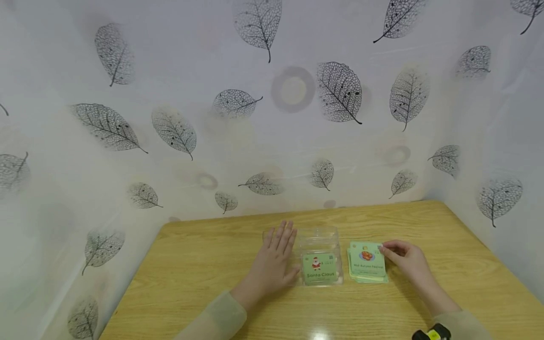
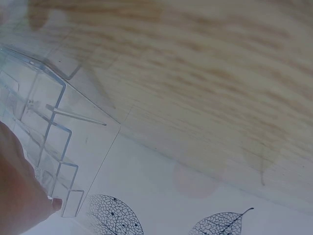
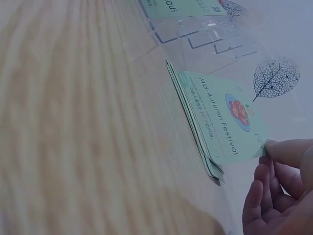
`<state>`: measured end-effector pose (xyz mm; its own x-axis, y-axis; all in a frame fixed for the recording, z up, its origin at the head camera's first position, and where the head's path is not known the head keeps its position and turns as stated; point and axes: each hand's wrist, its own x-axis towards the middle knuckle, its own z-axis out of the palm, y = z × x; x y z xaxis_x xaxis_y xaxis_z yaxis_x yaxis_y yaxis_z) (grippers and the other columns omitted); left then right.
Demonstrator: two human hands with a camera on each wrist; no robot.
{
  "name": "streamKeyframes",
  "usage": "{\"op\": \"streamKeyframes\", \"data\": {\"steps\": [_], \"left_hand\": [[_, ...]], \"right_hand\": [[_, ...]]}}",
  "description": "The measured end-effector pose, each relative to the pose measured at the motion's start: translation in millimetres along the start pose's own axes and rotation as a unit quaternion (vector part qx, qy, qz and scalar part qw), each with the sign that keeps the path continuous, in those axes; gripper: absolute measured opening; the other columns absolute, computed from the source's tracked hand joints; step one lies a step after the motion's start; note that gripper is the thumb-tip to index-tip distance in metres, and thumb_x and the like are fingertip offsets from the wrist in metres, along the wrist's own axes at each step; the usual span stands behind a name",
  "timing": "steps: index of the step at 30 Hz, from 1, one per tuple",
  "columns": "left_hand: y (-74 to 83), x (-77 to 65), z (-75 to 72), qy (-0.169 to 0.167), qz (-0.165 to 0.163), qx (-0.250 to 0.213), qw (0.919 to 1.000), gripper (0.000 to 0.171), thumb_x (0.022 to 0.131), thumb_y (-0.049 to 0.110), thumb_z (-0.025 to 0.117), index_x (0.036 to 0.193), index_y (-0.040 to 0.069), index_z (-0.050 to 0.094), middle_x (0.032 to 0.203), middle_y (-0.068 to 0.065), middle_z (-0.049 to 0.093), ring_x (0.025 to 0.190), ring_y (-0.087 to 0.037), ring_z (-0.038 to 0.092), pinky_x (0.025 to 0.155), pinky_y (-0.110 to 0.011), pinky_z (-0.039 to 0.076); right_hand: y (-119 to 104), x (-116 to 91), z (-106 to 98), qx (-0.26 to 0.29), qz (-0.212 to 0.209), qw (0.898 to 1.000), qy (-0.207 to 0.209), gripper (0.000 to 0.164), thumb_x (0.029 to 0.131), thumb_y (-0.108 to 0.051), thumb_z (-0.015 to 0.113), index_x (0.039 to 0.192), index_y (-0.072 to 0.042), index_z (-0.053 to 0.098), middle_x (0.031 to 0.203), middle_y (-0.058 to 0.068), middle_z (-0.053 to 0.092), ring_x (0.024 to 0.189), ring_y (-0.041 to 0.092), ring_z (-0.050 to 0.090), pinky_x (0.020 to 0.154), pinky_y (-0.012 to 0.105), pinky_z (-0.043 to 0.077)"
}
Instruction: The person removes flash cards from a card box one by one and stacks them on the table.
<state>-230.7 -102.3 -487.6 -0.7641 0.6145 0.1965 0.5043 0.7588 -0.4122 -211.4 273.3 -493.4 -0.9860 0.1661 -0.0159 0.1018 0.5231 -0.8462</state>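
Note:
A clear stepped plastic stand [image 1: 319, 242] is on the table, and a green Santa Claus card [image 1: 319, 270] stands in its front tier. Along the stand's left side lies my left hand [image 1: 274, 259], fingers straight, the thumb near the stand's front. In the left wrist view the stand's stepped side [image 2: 61, 132] shows beside part of that hand [image 2: 22, 191]. To the right is a stack of green cards [image 1: 367, 279]. My right hand [image 1: 405, 259] pinches the top card, marked Mid-Autumn Festival [image 3: 222, 117], by one corner between thumb and fingers.
The wooden table [image 1: 191, 264] reaches back to a pale cloth with printed leaves [image 1: 340, 92], which also hangs at both sides. A black band with a yellow-green patch [image 1: 432, 333] is by the right wrist.

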Motion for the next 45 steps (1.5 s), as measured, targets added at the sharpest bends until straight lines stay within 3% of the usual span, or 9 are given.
{"op": "streamKeyframes", "data": {"steps": [5,24,36,45], "left_hand": [[-0.2,0.2,-1.8,-0.011,-0.001,0.005,0.9999,0.094,0.106,0.069,0.034,0.17,0.004,0.013,0.18,-0.017,0.009,0.168,-0.034,0.01,0.136,-0.049,0.02],[0.5,0.2,0.4,-0.012,0.0,0.01,0.9999,0.095,0.106,0.069,0.034,0.17,0.004,0.012,0.18,-0.016,0.004,0.168,-0.033,0.006,0.136,-0.048,0.019],[0.7,-0.5,2.6,-0.003,0.0,0.02,0.9998,0.095,0.105,0.07,0.034,0.17,0.004,0.013,0.18,-0.016,0.008,0.168,-0.033,0.008,0.136,-0.048,0.02],[0.6,-1.1,1.6,0.001,0.0,0.02,0.9998,0.095,0.105,0.07,0.035,0.17,0.004,0.014,0.18,-0.017,0.009,0.168,-0.033,0.009,0.136,-0.048,0.021]], "right_hand": [[2.3,1.4,0.2,-0.002,-0.006,1.0,0.002,0.039,0.102,-0.024,0.073,0.123,0.009,0.07,0.096,-0.007,0.075,0.081,-0.013,0.055,0.074,0.011,0.048],[4.3,7.4,1.2,-0.004,0.0,1.0,0.009,0.041,0.1,-0.021,0.075,0.126,0.011,0.07,0.098,0.001,0.079,0.077,-0.012,0.058,0.071,0.012,0.048],[10.4,11.1,2.9,-0.022,-0.023,0.999,0.018,0.038,0.1,-0.018,0.075,0.124,0.011,0.071,0.1,0.01,0.079,0.076,-0.013,0.057,0.071,0.01,0.049],[9.8,11.3,2.4,-0.021,-0.013,1.0,0.019,0.038,0.1,-0.017,0.074,0.125,0.01,0.07,0.102,0.008,0.079,0.077,-0.013,0.056,0.071,0.009,0.048]]}}
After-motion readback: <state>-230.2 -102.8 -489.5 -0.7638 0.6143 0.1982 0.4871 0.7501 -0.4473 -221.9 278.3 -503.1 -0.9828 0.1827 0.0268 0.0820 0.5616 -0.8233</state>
